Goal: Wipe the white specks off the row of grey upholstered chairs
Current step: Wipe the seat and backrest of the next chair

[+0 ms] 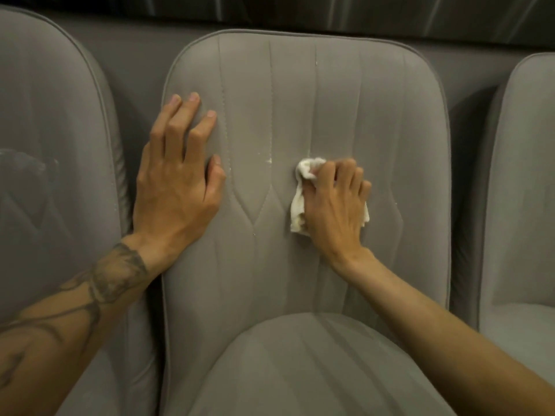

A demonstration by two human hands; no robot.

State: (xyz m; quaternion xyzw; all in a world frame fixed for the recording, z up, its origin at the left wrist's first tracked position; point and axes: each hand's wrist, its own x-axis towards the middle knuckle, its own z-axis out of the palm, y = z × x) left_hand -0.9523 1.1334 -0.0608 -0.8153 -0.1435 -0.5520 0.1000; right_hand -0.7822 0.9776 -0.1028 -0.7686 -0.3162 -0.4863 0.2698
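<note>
A grey upholstered chair (399,121) fills the middle of the view, its stitched backrest facing me. White specks (269,160) dot the seams near the backrest's centre, and a thin white streak (316,62) runs higher up. My right hand (336,205) grips a crumpled white cloth (300,205) and presses it on the backrest, just right of the specks. My left hand (177,178) lies flat with spread fingers on the backrest's left side.
A second grey chair (54,115) stands close on the left and a third (522,181) on the right, with narrow dark gaps between them. The middle chair's seat cushion (315,370) bulges at the bottom. A dark wall runs along the top.
</note>
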